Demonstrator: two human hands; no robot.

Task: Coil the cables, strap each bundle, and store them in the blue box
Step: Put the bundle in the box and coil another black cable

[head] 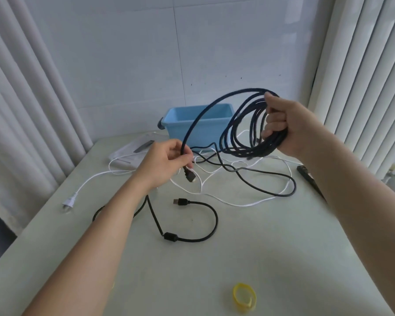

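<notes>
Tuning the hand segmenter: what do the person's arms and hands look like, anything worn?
Left hand and right hand are bare: no gloves, rings or watch visible. Both forearms are uncovered to the frame edge, with no sleeves or wristbands in view.

A pale table [260, 258] stands before a white panelled wall [123, 53]; white curtains [21, 99] hang left, vertical blinds [374, 76] right; a flat white packet [126, 154] lies far left

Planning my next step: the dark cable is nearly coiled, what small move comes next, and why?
Probably bring the left hand up to lay the last loop of the dark cable onto the coil the right hand grips: only one arc, ending at the connector, is loose.
</notes>
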